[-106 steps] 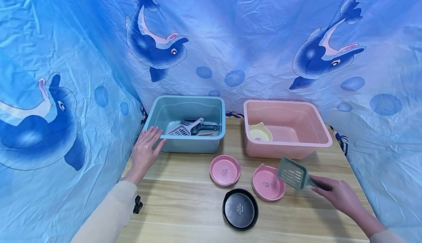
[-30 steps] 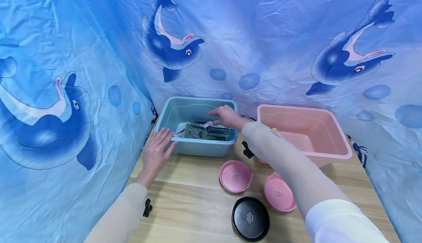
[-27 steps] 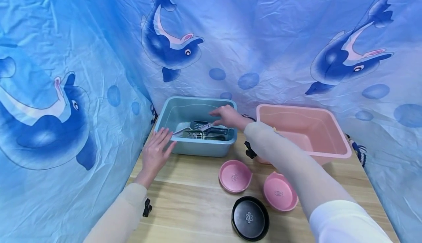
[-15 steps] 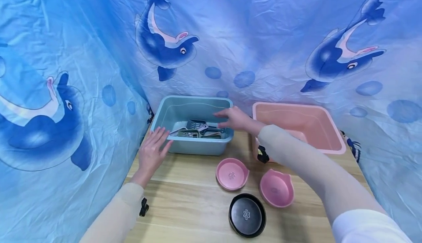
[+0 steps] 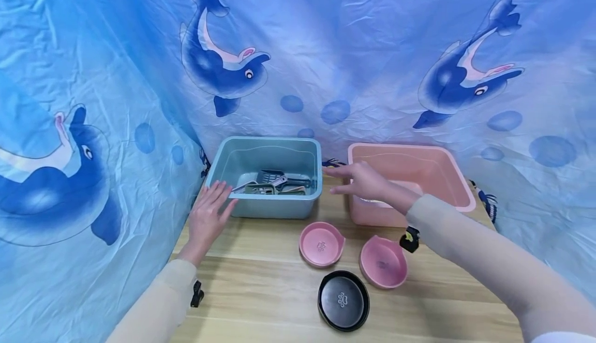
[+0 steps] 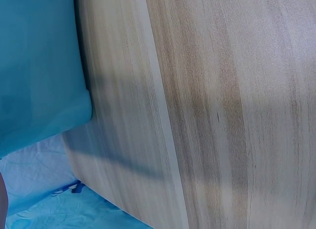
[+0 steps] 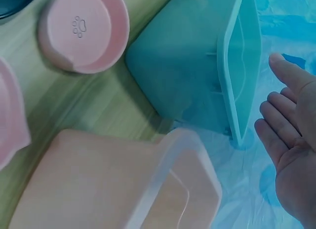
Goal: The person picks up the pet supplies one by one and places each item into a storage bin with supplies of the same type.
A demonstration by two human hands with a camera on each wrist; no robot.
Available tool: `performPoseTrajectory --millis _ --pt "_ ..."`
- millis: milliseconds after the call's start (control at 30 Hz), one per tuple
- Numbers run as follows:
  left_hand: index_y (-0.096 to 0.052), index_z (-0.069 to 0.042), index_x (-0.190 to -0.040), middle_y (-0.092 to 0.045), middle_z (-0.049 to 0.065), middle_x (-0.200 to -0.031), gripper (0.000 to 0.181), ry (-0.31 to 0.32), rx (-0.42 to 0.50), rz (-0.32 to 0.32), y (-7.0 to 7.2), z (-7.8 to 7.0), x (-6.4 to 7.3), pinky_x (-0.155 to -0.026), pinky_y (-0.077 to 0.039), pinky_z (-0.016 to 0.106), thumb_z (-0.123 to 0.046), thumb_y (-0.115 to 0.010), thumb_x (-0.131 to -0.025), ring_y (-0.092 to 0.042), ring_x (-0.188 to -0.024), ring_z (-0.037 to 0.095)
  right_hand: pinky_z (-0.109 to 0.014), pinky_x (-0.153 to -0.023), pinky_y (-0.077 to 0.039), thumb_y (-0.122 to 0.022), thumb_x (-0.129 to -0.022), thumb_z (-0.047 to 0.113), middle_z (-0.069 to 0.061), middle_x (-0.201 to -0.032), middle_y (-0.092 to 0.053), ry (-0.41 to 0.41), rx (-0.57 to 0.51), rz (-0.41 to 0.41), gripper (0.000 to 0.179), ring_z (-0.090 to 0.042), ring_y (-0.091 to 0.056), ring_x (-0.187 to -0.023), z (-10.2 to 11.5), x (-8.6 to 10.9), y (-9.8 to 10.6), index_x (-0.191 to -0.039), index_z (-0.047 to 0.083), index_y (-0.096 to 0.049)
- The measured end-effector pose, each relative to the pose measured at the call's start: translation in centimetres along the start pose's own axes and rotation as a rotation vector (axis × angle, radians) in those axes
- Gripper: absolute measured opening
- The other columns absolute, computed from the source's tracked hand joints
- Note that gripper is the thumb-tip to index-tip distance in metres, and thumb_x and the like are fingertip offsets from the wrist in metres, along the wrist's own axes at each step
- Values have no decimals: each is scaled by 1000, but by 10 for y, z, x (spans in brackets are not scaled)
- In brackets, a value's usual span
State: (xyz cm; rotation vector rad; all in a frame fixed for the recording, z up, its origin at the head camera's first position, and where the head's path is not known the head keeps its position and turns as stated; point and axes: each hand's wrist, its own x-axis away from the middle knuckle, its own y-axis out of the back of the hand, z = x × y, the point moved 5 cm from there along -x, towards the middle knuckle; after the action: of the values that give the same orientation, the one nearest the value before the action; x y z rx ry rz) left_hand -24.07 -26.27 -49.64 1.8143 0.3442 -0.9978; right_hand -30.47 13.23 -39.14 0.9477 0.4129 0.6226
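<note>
In the head view my left hand (image 5: 207,221) rests its outstretched fingers on the front left rim of the blue bin (image 5: 272,208). Inside that bin lie a green litter scoop (image 5: 259,190), a lilac scoop (image 5: 280,180) and a dark teal slotted scoop (image 5: 298,182), partly overlapping. My right hand (image 5: 370,181) hovers over the left edge of the pink bin (image 5: 412,149), its fingers extended towards the blue bin. Nothing is in its grasp; the right wrist view shows the palm (image 7: 301,165) bare. That hand covers much of the pink bin's left inside.
On the wooden table (image 5: 251,281), in front of the bins, stand a pink bowl with a paw print (image 5: 321,245), another pink bowl (image 5: 383,263) and a black bowl (image 5: 343,301). Blue dolphin-printed sheeting (image 5: 363,48) hangs behind and along the sides.
My right hand held the green scoop over the right pink bowl at first. The scoop now lies in the blue bin, and the emptied hand has drawn back rightward. My left hand stays on the rim.
</note>
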Motion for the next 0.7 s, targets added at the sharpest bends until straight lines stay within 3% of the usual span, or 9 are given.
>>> performPoseTrajectory --millis 33,133,233,300,400,533,700 --pt "-75 -3 -131 -72 22 -133 45 2 0 -2 0 0 0 -114 -48 64 -38 -71 -103 -67 -127 45 -48 -99 -60 -82 -96 28 -12 -143 -68 7 3 -7 56 -30 -76 -107 -1 7 2 -145 5 -65" --pt "-76 -4 -130 -73 20 -132 42 4 -3 -18 0 0 0 -113 -49 64 -35 -74 -101 -68 -125 44 -54 -110 -54 -82 -97 29 -13 -143 -68 13 10 -27 56 -34 -66 -132 -6 27 7 -144 4 -66" --pt "-76 -4 -128 -73 20 -132 44 4 -1 -25 1 0 0 -114 -49 64 -24 -83 -90 -69 -124 45 -55 -112 -53 -82 -97 27 -13 -144 -68 -7 8 -36 55 -35 -63 -136 -13 47 11 -145 5 -66" --pt "-77 -3 -128 -73 21 -132 44 7 -5 -18 1 0 0 -114 -48 63 -23 -84 -89 -68 -125 45 -56 -112 -52 -81 -97 27 -11 -144 -68 -25 5 -43 55 -36 -61 -137 -18 60 12 -145 5 -66" --pt "-76 -3 -128 -72 21 -133 45 15 -17 4 0 1 1 -116 -47 63 -39 -73 -102 -68 -126 44 -58 -115 -49 -82 -97 30 -6 -144 -69 -70 13 -58 54 -37 -57 -141 -22 78 15 -145 10 -67" --pt "-76 -5 -130 -72 20 -133 66 27 -37 15 0 1 1 -115 -48 63 -60 -45 -111 -68 -126 44 -58 -112 -51 -84 -95 33 -5 -138 -72 -65 23 -90 51 -37 -61 -137 -23 100 16 -140 12 -71" --pt "-75 -5 -131 -72 20 -133 71 31 -36 14 1 -2 0 -114 -48 64 -63 -40 -110 -69 -124 45 -55 -106 -56 -86 -94 28 -8 -134 -74 -73 -40 -86 51 -35 -68 -129 -29 126 11 -138 7 -72"
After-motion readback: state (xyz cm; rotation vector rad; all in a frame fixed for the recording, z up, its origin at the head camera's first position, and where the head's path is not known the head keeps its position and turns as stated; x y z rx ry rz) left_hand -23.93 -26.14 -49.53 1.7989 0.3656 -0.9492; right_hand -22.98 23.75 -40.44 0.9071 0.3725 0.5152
